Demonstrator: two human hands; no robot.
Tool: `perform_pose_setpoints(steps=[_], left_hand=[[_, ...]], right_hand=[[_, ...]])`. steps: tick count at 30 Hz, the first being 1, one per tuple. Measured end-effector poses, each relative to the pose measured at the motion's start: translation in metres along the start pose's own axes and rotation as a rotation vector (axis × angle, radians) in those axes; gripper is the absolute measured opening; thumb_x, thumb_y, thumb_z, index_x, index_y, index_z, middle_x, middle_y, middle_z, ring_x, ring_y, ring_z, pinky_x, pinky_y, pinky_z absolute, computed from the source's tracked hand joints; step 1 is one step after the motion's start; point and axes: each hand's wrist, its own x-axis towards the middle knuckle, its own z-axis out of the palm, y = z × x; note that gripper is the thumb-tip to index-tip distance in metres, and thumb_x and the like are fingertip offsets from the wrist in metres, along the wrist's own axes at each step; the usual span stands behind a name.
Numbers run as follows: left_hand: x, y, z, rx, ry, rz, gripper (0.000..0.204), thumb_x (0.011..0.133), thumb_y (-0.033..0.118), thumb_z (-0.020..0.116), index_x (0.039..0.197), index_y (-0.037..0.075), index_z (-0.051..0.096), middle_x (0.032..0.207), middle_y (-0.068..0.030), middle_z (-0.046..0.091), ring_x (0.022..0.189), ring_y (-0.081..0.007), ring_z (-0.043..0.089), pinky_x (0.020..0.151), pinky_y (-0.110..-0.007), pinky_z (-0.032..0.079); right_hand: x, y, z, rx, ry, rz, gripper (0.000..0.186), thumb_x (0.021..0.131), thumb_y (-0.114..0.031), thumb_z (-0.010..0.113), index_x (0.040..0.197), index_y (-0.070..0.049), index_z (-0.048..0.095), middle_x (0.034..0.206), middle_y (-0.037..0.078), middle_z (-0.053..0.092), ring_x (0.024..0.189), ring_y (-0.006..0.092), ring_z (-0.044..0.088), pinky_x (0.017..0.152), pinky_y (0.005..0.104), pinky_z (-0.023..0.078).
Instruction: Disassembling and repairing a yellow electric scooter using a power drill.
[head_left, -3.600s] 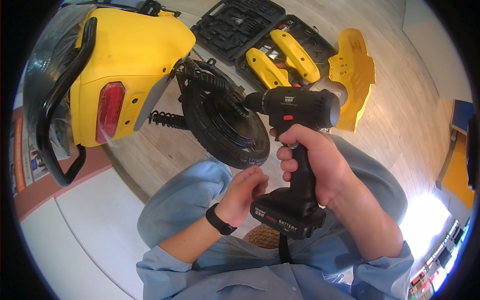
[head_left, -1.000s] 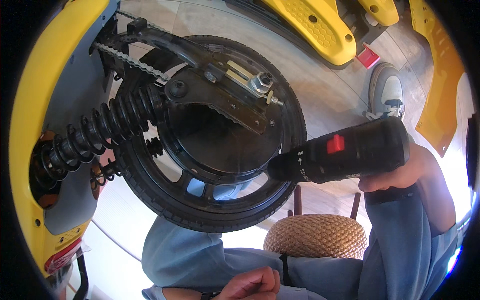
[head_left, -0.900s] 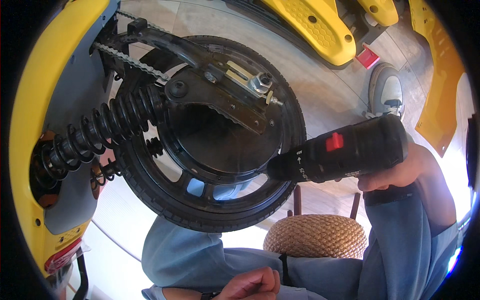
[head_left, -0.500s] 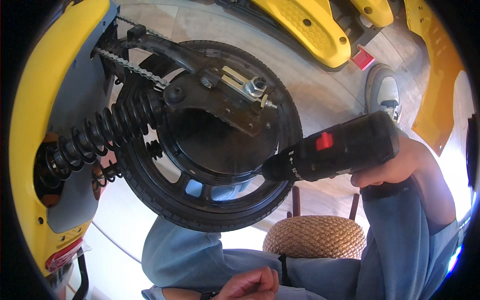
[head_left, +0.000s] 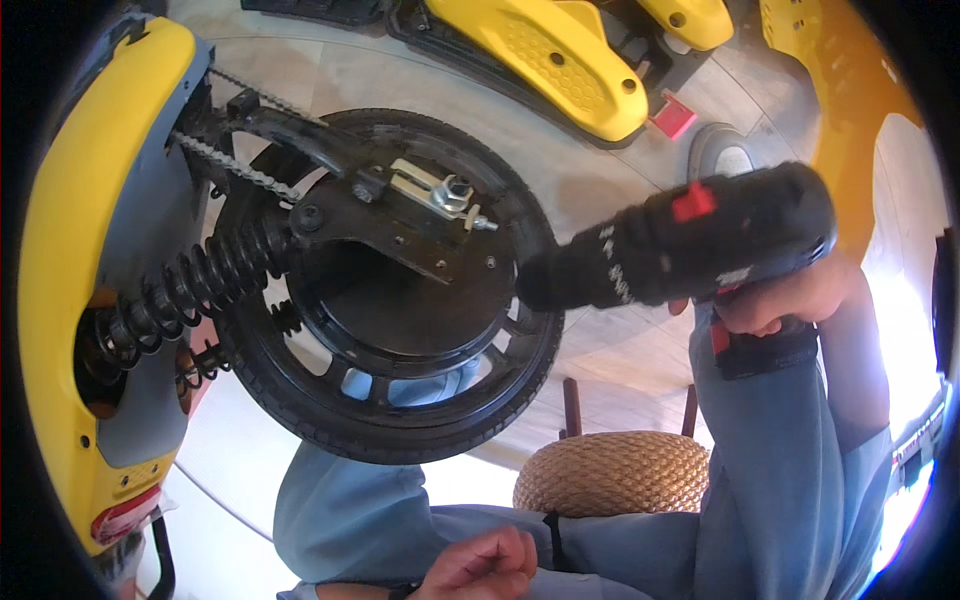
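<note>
My right hand (head_left: 785, 298) is wrapped round the handle of a black cordless drill (head_left: 690, 245) with a red switch on top. The drill points left, its blurred nose overlapping the right side of a black wheel (head_left: 535, 345); whether it touches is unclear. Above the dark hub (head_left: 400, 300), a steel axle nut (head_left: 455, 195) and a slotted chain adjuster (head_left: 415, 182) sit on the black swingarm (head_left: 335, 225). Low in the picture, my left hand (head_left: 485, 562) rests near my lap with its fingers curled; anything inside them is hidden.
A yellow and grey vehicle body (head_left: 65, 300) fills the left side, joined to the wheel by a chain (head_left: 235, 168) and a coil shock absorber (head_left: 215, 265). Yellow panels (head_left: 575, 85) and a pink-red piece (head_left: 673, 117) lie beyond. A woven stool (head_left: 615, 475) stands near my legs.
The drill has shifted up and to the right, away from the lower right of the hub. The whole view has swung slightly, so the wheel appears farther left. My left hand stays curled.
</note>
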Motion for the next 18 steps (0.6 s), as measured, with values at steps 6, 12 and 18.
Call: perform_pose_setpoints(steps=[6,12,18], left_hand=[[0.003,-0.002,0.008,0.014,0.113,-0.007,0.027,0.092,0.017,0.061,0.079,0.009,0.039,0.073,-0.0022,0.041,0.066,-0.0127,0.036,0.062,-0.027,0.029],[0.006,-0.002,0.014,0.0,0.036,-0.03,0.029,0.092,0.02,0.063,0.079,0.009,0.04,0.072,-0.0023,0.041,0.066,-0.0123,0.036,0.062,-0.027,0.029],[0.007,-0.003,0.016,-0.008,0.066,-0.039,0.031,0.092,0.023,0.063,0.079,0.009,0.039,0.071,-0.0016,0.04,0.066,-0.0123,0.035,0.061,-0.027,0.028]], right_hand=[[-0.009,-0.012,-0.011,-0.066,0.229,0.103,0.036,0.074,-0.007,0.065,0.109,0.001,0.065,0.057,0.002,0.055,0.048,0.0081,0.049,0.047,0.0239,0.04],[-0.017,-0.017,-0.005,-0.648,0.274,0.038,0.041,0.073,-0.017,0.075,0.106,0.002,0.062,0.089,0.017,0.068,0.085,0.0284,0.065,0.08,0.0371,0.051],[-0.011,-0.015,0.01,-0.756,0.157,0.166,0.043,0.072,-0.021,0.075,0.104,0.003,0.062,0.094,0.022,0.068,0.088,0.0339,0.064,0.083,0.0386,0.05]])
